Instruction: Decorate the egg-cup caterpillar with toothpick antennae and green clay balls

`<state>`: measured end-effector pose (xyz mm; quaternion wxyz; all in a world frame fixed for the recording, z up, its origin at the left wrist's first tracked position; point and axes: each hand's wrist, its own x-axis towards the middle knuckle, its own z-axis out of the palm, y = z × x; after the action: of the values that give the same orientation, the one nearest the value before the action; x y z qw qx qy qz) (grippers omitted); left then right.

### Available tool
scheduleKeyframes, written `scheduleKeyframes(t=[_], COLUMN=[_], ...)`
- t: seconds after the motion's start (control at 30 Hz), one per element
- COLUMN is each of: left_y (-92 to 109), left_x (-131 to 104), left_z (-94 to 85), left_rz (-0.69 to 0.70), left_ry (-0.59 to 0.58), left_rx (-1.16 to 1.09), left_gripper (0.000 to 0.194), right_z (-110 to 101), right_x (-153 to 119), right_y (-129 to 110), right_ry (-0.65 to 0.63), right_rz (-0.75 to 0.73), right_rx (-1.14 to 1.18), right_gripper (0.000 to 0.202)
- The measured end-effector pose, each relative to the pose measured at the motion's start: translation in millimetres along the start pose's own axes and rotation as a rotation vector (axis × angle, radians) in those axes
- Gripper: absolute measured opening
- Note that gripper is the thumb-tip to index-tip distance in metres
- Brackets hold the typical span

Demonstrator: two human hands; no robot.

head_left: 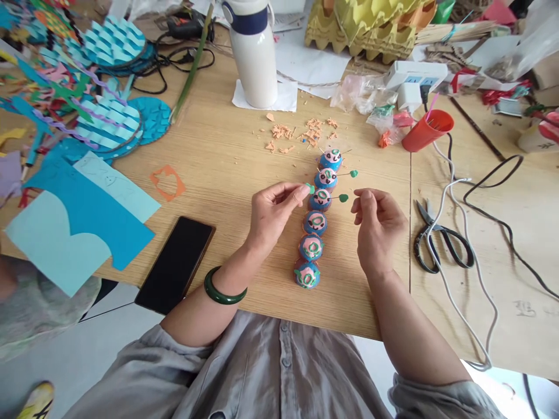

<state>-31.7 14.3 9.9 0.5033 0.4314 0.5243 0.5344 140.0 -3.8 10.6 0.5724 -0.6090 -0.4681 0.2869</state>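
My left hand [279,210] pinches a small green clay-like piece [310,188] between thumb and fingertips, beside the row of small blue domes. My right hand [379,224] hovers to the right of the row, thumb against curled fingers; whether a tiny thing is between them is hidden. Several domes stand in a line, from a far dome [332,158] to a near dome [307,274], with pink, green and partly black decoration. Thin sticks with green blobs jut right from two of them: one blob [353,173] farther back, another blob [343,198] close to my right fingertips.
A phone [176,265] and blue paper [96,203] lie left. Black-handled scissors [441,238], cables and a red cup [428,130] are right. A white bottle [252,55], orange scraps [312,132] and yellow egg cartons [362,29] stand farther back.
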Motion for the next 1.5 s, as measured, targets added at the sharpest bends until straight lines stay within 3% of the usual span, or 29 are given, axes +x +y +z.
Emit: scheduleKeyframes(t=[0.07, 0.23, 0.53, 0.87, 1.5], left_y=[8.2, 25.4, 7.2, 6.5, 7.5], left_x=[7.4, 32.0, 66.8, 76.9, 76.9], left_z=[-3.5, -2.7, 7.5, 10.8, 10.4], left_rz=[0.044, 0.197, 0.212, 0.238, 0.177], left_ry=[0.038, -0.013, -0.127, -0.129, -0.183], left_rx=[0.077, 0.287, 0.393, 0.548, 0.565], left_gripper=[0.03, 0.027, 0.018, 0.012, 0.011], right_z=[-0.8, -2.2, -1.8, -1.1, -0.7], right_x=[5.6, 16.8, 23.2, 24.7, 24.9], right_y=[5.1, 20.0, 31.4, 37.0, 38.3], right_ry=[0.057, 0.115, 0.104, 0.079, 0.047], right_rz=[-0.013, 0.023, 0.091, 0.122, 0.149], right_rx=[0.0, 0.035, 0.11, 0.134, 0.121], right_gripper=[0.022, 0.019, 0.017, 0.016, 0.017])
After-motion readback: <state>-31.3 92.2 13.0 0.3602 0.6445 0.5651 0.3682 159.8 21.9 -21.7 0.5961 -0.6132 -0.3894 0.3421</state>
